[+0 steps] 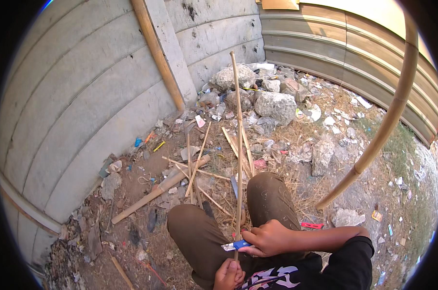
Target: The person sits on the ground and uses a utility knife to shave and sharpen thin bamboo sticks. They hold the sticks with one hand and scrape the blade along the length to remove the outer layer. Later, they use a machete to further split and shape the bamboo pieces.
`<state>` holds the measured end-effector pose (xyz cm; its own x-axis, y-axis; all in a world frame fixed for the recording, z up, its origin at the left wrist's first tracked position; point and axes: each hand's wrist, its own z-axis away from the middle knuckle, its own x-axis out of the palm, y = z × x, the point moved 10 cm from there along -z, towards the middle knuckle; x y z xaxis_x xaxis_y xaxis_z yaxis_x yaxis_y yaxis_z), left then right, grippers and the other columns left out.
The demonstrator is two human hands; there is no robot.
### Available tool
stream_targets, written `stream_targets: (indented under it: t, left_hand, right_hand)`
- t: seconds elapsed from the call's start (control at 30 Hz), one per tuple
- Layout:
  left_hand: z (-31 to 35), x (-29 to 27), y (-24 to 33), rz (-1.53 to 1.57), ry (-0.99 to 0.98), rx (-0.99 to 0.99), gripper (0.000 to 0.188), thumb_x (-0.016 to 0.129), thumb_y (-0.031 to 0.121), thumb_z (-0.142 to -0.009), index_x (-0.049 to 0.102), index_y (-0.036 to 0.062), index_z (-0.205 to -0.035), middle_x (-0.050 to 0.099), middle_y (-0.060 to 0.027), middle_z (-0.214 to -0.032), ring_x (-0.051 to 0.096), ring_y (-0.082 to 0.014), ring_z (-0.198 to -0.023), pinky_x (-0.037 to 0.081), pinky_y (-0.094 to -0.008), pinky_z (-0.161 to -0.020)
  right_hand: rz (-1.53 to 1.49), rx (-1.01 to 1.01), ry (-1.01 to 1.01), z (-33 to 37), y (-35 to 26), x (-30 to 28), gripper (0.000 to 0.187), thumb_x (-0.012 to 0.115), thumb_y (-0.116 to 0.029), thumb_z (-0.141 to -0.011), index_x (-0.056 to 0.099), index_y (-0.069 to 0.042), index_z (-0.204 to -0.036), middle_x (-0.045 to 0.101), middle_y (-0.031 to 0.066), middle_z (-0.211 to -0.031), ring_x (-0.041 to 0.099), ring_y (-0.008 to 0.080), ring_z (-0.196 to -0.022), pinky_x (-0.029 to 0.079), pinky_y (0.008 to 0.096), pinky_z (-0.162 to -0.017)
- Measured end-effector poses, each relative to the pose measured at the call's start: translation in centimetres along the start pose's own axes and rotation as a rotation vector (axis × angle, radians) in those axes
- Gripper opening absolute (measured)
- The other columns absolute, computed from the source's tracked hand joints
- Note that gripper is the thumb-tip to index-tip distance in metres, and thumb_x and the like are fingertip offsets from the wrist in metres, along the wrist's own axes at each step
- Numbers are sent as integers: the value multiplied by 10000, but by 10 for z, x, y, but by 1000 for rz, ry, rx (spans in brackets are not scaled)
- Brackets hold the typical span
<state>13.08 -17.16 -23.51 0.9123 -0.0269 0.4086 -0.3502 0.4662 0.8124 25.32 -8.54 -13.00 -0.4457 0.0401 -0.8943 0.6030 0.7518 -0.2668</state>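
Observation:
A long thin bamboo strip (239,145) rises from between my knees toward the far rubble. My left hand (229,274) is closed around its near end, close to my body. Just above that, my right hand (270,238) grips a blue box cutter (240,244). The cutter lies across the strip, its metal blade pointing left and touching or nearly touching the bamboo. Fingers of the right hand partly cover the handle.
Split bamboo pieces (198,159) and a thicker bamboo length (161,189) lie ahead of my knees. A red cutter-like object (312,225) rests on the ground at right. A tall bamboo pole (373,154) stands beyond it. Rocks (275,107) and litter lie before the concrete wall (83,96).

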Motion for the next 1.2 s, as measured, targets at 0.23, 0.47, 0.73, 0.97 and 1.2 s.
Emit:
stream_targets:
  t: [0.23, 0.47, 0.73, 0.97, 1.2]
  left_hand:
    - [1, 0, 6, -39, -48, 56, 256, 489, 340, -1071, 511, 121, -940, 401, 51, -744, 393, -59, -637, 343, -227, -551]
    - [7, -14, 2, 40, 1, 66, 280, 488, 357, -1070, 491, 132, -904, 394, 50, -690, 388, -63, -572, 321, -230, -497]
    - [10, -5, 21, -13, -1, 158, 323, 465, 372, -1076, 461, 141, -850, 346, 60, -652, 337, -56, -505, 294, -236, -451]
    - [11, -9, 24, 89, 47, 145, 275, 489, 343, -1070, 506, 138, -888, 368, 58, -668, 364, -54, -540, 313, -240, -481]
    - [-3, 3, 11, -283, -31, 212, 259, 493, 273, -1076, 502, 43, -958, 402, 21, -612, 370, -56, -510, 309, -238, -473]
  right_hand:
    - [147, 209, 46, -21, 56, -35, 476, 523, -521, -992, 568, -79, -822, 580, 117, -508, 590, 337, -420, 433, 423, -382]
    - [51, 21, 42, -4, -9, -8, 486, 528, -530, -989, 566, -81, -807, 542, 95, -480, 579, 314, -402, 425, 413, -369]
    - [350, -202, 149, -17, -14, -13, 540, 564, -619, -922, 536, -117, -727, 438, 22, -494, 493, 189, -367, 376, 324, -363]
    - [402, -257, 260, -35, -8, -7, 575, 524, -650, -934, 473, -132, -689, 457, 24, -467, 499, 178, -361, 359, 317, -364]
    - [405, 810, 641, -24, 183, -174, 454, 406, -444, -1065, 561, -54, -891, 589, 149, -563, 614, 380, -521, 451, 481, -472]
